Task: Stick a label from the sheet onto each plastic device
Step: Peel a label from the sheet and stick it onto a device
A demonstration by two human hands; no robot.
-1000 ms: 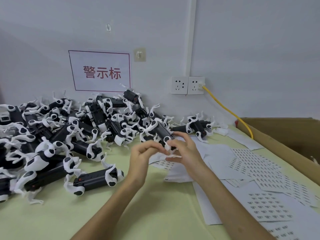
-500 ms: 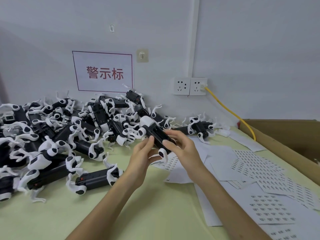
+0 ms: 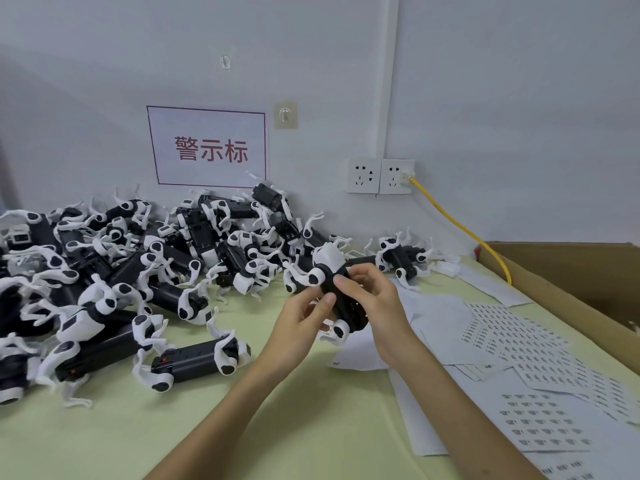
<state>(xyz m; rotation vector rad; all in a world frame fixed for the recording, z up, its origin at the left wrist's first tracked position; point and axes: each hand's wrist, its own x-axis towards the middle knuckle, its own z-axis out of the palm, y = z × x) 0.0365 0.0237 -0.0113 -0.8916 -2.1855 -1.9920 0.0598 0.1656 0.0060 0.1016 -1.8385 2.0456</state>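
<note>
Head view: plastic device (image 3: 343,299) is being held mid-frame above the surface (image 3: 242,427), long axis running 11 to 5 o'clock. Right hand (image 3: 375,306) is gripping its black body from 3 o'clock. Left hand (image 3: 299,329) is pinching it from 8 o'clock. Label sheets (image 3: 519,344) are lying at 4 o'clock, nearer the right hand.

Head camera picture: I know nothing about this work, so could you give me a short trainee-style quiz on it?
1. True or false: the left hand and the right hand both hold one device above the table.
2. The label sheets lie: A left of the hands, B right of the hands, C out of view.
3. Fill in: the cable in the wall socket is ____.
Key: 1 true; 2 B; 3 yellow.
</note>
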